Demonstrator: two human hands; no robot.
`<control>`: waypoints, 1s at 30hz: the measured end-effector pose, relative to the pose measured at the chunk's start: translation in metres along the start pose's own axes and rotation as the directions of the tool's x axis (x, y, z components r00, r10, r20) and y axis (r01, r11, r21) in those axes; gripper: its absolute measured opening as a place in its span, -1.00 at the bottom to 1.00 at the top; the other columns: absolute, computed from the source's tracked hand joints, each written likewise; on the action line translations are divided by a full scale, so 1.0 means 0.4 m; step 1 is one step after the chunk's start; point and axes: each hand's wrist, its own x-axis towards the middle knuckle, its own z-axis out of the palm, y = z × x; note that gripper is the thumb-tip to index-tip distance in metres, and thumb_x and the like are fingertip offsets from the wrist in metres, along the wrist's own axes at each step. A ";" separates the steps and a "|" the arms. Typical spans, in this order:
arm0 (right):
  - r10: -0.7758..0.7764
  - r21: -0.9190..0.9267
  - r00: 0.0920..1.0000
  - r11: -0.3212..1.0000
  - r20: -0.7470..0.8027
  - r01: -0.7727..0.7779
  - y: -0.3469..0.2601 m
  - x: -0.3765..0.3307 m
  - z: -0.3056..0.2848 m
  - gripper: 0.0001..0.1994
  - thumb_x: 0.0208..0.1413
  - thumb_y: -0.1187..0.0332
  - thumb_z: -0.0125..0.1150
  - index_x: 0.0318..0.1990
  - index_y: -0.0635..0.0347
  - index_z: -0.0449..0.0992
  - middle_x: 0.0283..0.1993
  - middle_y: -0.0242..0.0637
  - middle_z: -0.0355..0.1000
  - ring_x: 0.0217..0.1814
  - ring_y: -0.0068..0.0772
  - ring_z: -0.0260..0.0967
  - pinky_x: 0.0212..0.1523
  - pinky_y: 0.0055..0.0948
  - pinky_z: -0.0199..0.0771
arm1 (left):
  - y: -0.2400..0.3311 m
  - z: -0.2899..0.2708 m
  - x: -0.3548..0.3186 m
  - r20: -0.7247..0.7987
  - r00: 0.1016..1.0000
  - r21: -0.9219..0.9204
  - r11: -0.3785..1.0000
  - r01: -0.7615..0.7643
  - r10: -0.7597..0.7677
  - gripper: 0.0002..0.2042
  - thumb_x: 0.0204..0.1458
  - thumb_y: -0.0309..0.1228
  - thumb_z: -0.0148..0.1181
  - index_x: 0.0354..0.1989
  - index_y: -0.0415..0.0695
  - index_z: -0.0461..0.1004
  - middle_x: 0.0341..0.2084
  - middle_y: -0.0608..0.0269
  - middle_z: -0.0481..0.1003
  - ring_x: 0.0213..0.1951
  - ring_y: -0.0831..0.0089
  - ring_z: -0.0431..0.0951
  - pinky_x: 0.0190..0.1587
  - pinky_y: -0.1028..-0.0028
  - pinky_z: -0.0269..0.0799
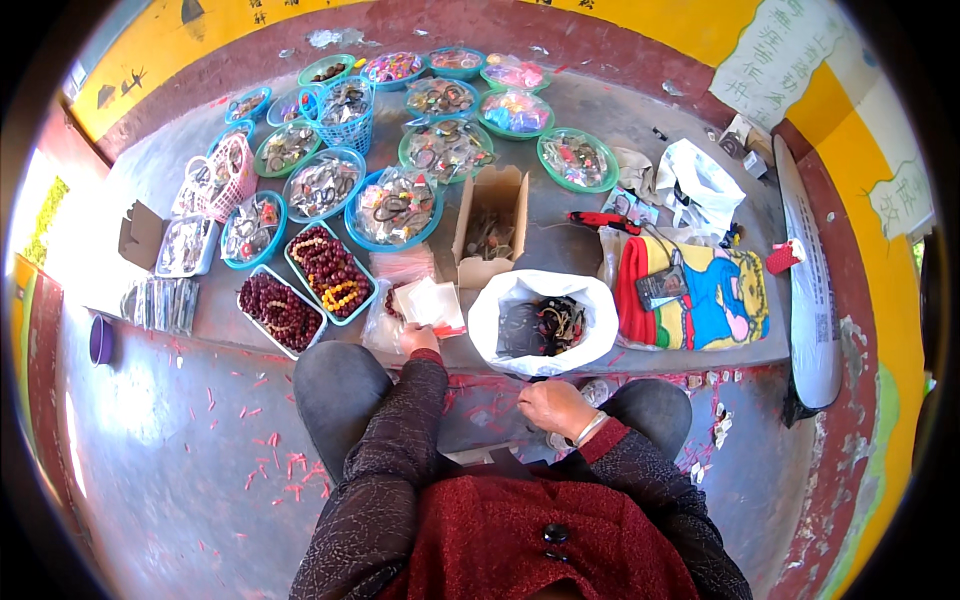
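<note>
My left hand [416,338] reaches to the front edge of the ledge, its fingers closed at the edge of some square white packets [428,302] with red on them. What those fingers grip is too small to name. Beside it lies a clear plastic bag [381,328]. Above my right knee, my right hand [558,408] has its fingers curled together; what they hold, if anything, is hidden. Just beyond it stands a white plastic bag [483,312] with its mouth rolled wide, containing a heap of dark corded trinkets [558,326].
Two trays of dark red beads [283,312] sit left of my left hand. Behind the bag stands a cardboard box [463,222]; several baskets of packaged trinkets [397,208] spread beyond. A colourful folded blanket [700,295] lies right. Red scraps [293,463] litter the floor.
</note>
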 end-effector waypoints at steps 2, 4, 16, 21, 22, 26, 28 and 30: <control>-0.023 0.004 1.000 1.000 -0.012 0.023 0.000 0.000 0.004 -0.78 -0.02 0.28 -0.04 -0.48 0.22 0.48 -0.45 -0.10 0.43 -0.38 -0.04 0.38 -0.33 -0.13 0.37 | 0.017 -0.017 -0.010 -0.018 1.000 -0.024 1.000 -0.016 0.016 -0.88 -0.17 -0.50 0.17 -0.48 -0.31 0.48 -0.69 0.12 0.46 -0.69 0.31 0.47 -0.60 0.38 0.39; -0.065 0.008 0.996 0.998 -0.060 0.065 0.004 0.000 0.012 -0.79 -0.03 0.29 -0.03 -0.53 0.21 0.45 -0.51 -0.11 0.41 -0.42 -0.03 0.38 -0.38 -0.13 0.36 | 0.049 -0.038 -0.021 0.027 1.000 -0.007 1.000 -0.015 0.015 -0.86 -0.13 -0.44 0.16 -0.47 -0.29 0.50 -0.65 0.09 0.48 -0.62 0.26 0.50 -0.54 0.33 0.41; -0.179 -0.052 0.979 0.983 -0.102 0.175 0.004 -0.003 0.012 -0.81 -0.06 0.32 -0.02 -0.58 0.20 0.42 -0.56 -0.13 0.39 -0.48 -0.05 0.38 -0.45 -0.13 0.36 | 0.051 -0.024 0.007 0.040 0.997 0.503 0.863 0.032 -0.060 -0.75 -0.04 -0.43 -0.04 -0.18 -0.02 0.48 -0.27 0.05 0.48 -0.18 0.10 0.47 -0.15 0.21 0.38; -0.094 -0.033 0.995 0.995 -0.025 0.093 -0.003 -0.001 0.008 -0.80 -0.04 0.31 -0.03 -0.53 0.23 0.45 -0.51 -0.11 0.41 -0.42 -0.04 0.38 -0.39 -0.13 0.35 | 0.038 -0.026 0.003 -0.023 0.999 0.378 0.925 0.046 -0.040 -0.67 -0.02 -0.42 -0.06 -0.03 -0.03 0.39 -0.27 -0.04 0.48 -0.18 0.10 0.49 -0.11 0.23 0.36; -0.084 -0.031 0.996 0.996 -0.020 0.083 -0.003 -0.002 0.009 -0.79 -0.04 0.31 -0.03 -0.53 0.23 0.46 -0.51 -0.10 0.41 -0.42 -0.04 0.38 -0.39 -0.12 0.35 | 0.048 -0.032 -0.003 -0.024 0.998 0.353 0.934 0.057 -0.052 -0.65 -0.02 -0.42 -0.07 0.00 -0.02 0.36 -0.26 -0.04 0.48 -0.16 0.11 0.48 -0.10 0.23 0.36; -0.069 -0.027 0.997 0.997 -0.020 0.068 -0.001 -0.004 0.011 -0.78 -0.04 0.29 -0.02 -0.51 0.24 0.48 -0.51 -0.08 0.42 -0.43 -0.02 0.38 -0.38 -0.12 0.36 | 0.097 -0.056 -0.033 0.004 0.995 0.376 0.922 0.090 -0.099 -0.61 -0.04 -0.45 -0.07 0.04 0.01 0.31 -0.26 0.08 0.49 -0.14 0.17 0.48 -0.07 0.25 0.32; -0.081 -0.022 0.996 0.997 -0.038 0.081 -0.003 -0.004 0.012 -0.78 -0.05 0.29 -0.02 -0.53 0.23 0.47 -0.53 -0.08 0.41 -0.44 -0.01 0.39 -0.39 -0.11 0.37 | 0.086 -0.055 -0.029 -0.017 0.998 0.408 0.911 0.063 -0.061 -0.63 -0.03 -0.43 -0.08 0.02 0.01 0.33 -0.28 0.10 0.50 -0.15 0.19 0.49 -0.07 0.27 0.33; -0.101 -0.014 0.993 0.995 -0.063 0.100 -0.007 -0.004 0.013 -0.78 -0.06 0.28 -0.01 -0.58 0.22 0.44 -0.56 -0.08 0.41 -0.46 0.00 0.39 -0.42 -0.10 0.38 | 0.063 -0.055 -0.016 -0.051 0.998 0.398 0.916 0.054 -0.036 -0.67 -0.03 -0.41 -0.08 -0.05 0.01 0.39 -0.29 0.10 0.51 -0.17 0.18 0.50 -0.08 0.29 0.33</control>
